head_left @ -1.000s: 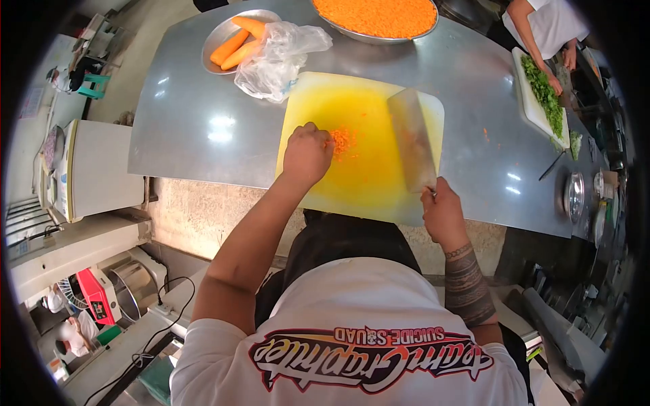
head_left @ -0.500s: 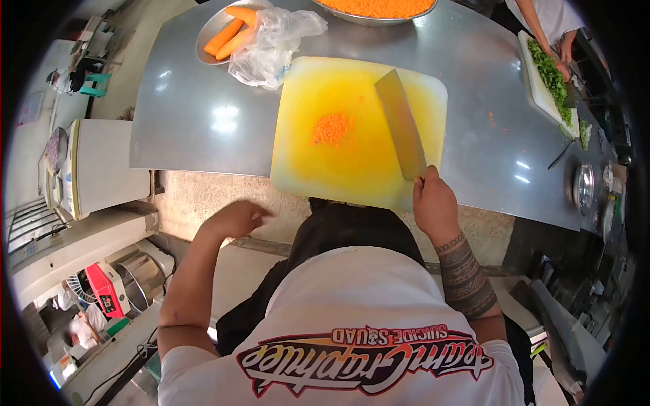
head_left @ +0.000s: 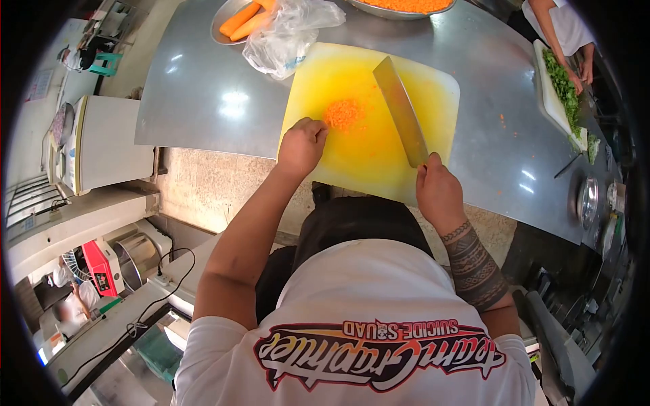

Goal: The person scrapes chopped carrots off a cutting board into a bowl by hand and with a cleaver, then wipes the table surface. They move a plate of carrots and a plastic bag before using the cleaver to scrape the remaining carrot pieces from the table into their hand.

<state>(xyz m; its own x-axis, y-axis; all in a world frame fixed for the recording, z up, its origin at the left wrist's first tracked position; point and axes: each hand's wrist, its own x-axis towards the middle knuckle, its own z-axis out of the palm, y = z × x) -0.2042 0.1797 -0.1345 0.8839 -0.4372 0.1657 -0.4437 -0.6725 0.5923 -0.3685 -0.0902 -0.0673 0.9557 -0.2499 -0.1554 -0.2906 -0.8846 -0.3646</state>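
My right hand [head_left: 439, 193] is closed round the handle of a broad cleaver [head_left: 402, 111]. The blade points away from me over the right half of a yellow-stained cutting board [head_left: 379, 172]. A small heap of finely chopped carrot [head_left: 345, 115] lies left of the blade. Over the board's left edge is my left hand [head_left: 302, 147], its fingers curled together close to the heap. Whether anything is pinched in those fingers is hidden.
Behind the board are a clear plastic bag [head_left: 274, 47], a bowl of whole carrots [head_left: 242, 20] and a basin of chopped carrot [head_left: 406, 5]. At the right, another person's hands [head_left: 579, 74] work over chopped greens [head_left: 562, 88] on a white board. All stand on a metal table [head_left: 196, 101].
My left hand has moved forward and right, from beside my lap up to the board, and its fingers have curled. The cleaver stays in my right hand. The view has shifted slightly.
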